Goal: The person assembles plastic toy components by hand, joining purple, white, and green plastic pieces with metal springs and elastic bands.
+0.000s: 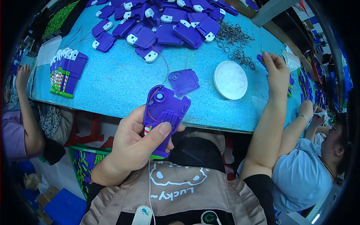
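- While the head view looks down over a blue table (123, 80), the left hand (131, 144) is closed around a purple plastic casing (165, 112), thumb pressed across its lower face, holding it just in front of the table's near edge
- That casing shows its open inner side, with a round hub near the top and a thin orange wire curving along one edge; a red-and-white striped piece shows beside the thumb
- Reaching far out to the right side of the table, the right hand (275, 69) has its fingers pinched together by a scatter of small metal rings (236, 39); whether it grips one I cannot tell
- Lying flat on the table just beyond the held casing is a matching purple cover plate (183, 81), and beside it a round white dish (230, 80)
- Further back sits a large heap of assembled purple pieces with white tips (165, 20)
- At the left, a neat row of finished pieces (67, 73) stands side by side
- Other people sit at the left and right edges of the view
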Demonstrator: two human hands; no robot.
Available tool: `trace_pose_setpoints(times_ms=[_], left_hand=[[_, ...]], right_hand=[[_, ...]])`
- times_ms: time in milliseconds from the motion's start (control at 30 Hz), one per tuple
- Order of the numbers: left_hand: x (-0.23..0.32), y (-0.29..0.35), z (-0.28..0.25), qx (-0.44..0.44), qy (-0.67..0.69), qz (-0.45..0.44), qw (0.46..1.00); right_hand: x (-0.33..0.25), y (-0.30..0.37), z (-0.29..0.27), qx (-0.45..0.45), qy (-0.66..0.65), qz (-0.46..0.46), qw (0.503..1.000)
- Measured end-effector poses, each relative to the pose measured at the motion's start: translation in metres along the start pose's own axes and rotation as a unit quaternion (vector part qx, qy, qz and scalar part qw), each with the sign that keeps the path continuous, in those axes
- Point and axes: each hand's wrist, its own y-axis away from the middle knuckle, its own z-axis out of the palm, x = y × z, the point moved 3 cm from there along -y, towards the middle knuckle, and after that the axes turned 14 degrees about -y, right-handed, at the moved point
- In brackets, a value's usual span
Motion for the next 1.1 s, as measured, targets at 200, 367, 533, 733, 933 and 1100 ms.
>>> trace_pose_setpoints(times_ms=[200,367,533,733,933,1100], left_hand=[[-0.004,-0.001,0.004,-0.013,-0.005,0.005,1.000],[-0.009,-0.003,0.004,-0.013,-0.014,0.003,1.000],[-0.011,-0.012,0.023,-0.120,-0.078,-0.049,0.988],[-0.013,-0.009,0.021,-0.171,-0.102,-0.035,0.979],[-0.015,-0.007,0.020,-0.194,-0.076,-0.043,0.977],[-0.015,-0.004,0.016,-0.197,-0.087,-0.019,0.976]], right_hand=[[0.001,0.042,0.009,-0.020,0.049,-0.133,0.990],[-0.030,0.073,0.016,-0.006,-0.185,-0.058,0.981],[-0.061,0.115,0.054,-0.157,-0.263,-0.050,0.951],[-0.077,0.127,0.076,-0.269,-0.138,-0.129,0.945],[-0.079,0.136,0.097,-0.330,-0.183,-0.082,0.923],[-0.077,0.135,0.096,-0.403,-0.277,0.014,0.872]])
